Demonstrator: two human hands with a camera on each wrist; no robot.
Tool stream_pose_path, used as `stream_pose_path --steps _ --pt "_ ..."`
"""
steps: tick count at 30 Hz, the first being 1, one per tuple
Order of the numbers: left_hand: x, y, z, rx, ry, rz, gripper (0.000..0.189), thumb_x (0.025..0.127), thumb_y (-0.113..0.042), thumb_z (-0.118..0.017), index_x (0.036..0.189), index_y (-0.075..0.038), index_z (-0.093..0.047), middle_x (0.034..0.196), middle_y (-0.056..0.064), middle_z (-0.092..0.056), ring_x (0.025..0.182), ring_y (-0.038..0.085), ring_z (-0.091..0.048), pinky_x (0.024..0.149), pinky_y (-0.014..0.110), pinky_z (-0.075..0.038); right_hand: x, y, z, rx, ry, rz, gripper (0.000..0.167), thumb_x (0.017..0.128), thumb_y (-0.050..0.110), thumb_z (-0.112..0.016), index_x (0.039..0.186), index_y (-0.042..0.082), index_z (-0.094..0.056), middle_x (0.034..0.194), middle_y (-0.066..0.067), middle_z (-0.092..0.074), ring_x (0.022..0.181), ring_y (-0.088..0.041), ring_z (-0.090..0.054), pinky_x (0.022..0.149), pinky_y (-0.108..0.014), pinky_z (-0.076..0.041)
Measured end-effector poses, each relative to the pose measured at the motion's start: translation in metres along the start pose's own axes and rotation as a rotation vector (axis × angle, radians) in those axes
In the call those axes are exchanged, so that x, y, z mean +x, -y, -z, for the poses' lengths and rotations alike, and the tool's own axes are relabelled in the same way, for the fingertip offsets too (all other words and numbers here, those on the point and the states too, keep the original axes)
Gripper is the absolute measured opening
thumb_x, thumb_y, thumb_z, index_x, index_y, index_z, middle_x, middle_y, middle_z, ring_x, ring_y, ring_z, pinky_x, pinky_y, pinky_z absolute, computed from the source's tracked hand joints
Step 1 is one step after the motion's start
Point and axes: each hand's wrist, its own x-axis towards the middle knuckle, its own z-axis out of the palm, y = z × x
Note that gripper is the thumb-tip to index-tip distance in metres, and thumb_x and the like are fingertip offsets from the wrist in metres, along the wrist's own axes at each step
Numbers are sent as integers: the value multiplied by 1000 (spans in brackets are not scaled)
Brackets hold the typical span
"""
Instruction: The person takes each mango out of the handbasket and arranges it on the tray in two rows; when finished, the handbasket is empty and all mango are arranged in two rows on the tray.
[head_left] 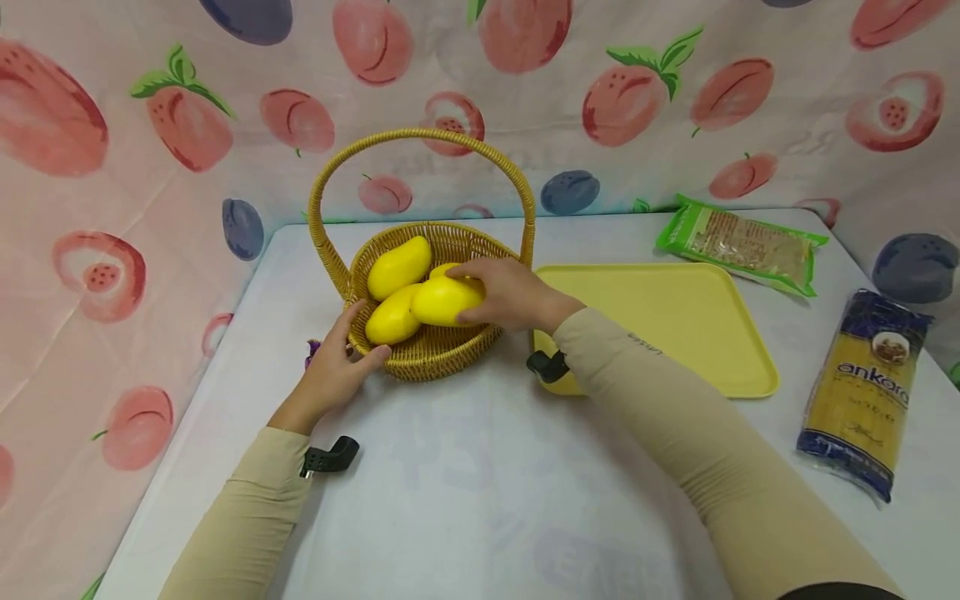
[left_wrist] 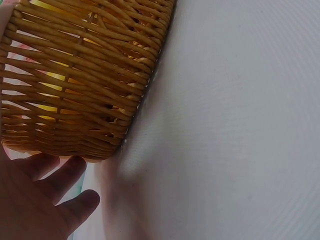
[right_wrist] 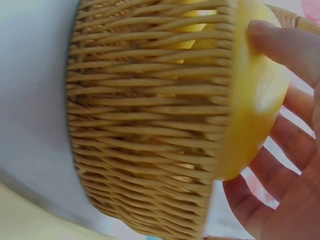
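A wicker basket point(head_left: 435, 365) with a tall arched handle stands on the table and holds several yellow mangoes point(head_left: 399, 267). My right hand point(head_left: 512, 293) grips one mango point(head_left: 447, 301) at the basket's right side, thumb on one side and fingers on the other. That mango point(right_wrist: 260, 95) shows above the rim in the right wrist view. At the basket's left front, my left hand point(head_left: 335, 367) touches the rim with fingers and thumb spread. Its fingertips point(left_wrist: 75, 166) meet the woven wall point(left_wrist: 75, 90) in the left wrist view; the thumb is mostly out of that frame.
Right of the basket lies a yellow tray point(head_left: 660, 333). A green-edged food packet point(head_left: 750, 246) is behind it, and a blue and yellow pasta packet point(head_left: 858, 392) lies at the far right. A small purple thing point(head_left: 311, 352) peeks out beside the left hand.
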Motion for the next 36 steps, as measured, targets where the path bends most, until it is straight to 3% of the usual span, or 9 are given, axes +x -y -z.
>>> stream_pose_path --steps 15,36 --pt "1 3 0 -10 4 8 86 98 -32 -63 162 -11 -8 166 15 -10 150 36 -14 116 59 -20 -22 8 23 -8 -30 49 66 89 33 -77 147 14 -52 145 -3 -53 128 -23 -48 107 -39 -39" --pt "1 3 -1 -8 -1 8 86 98 -34 -63 161 -11 -9 166 15 -10 150 36 -13 115 61 -19 -67 -21 33 -48 -57 25 63 87 32 -79 142 11 -57 138 -6 -59 118 -27 -53 102 -45 -42"
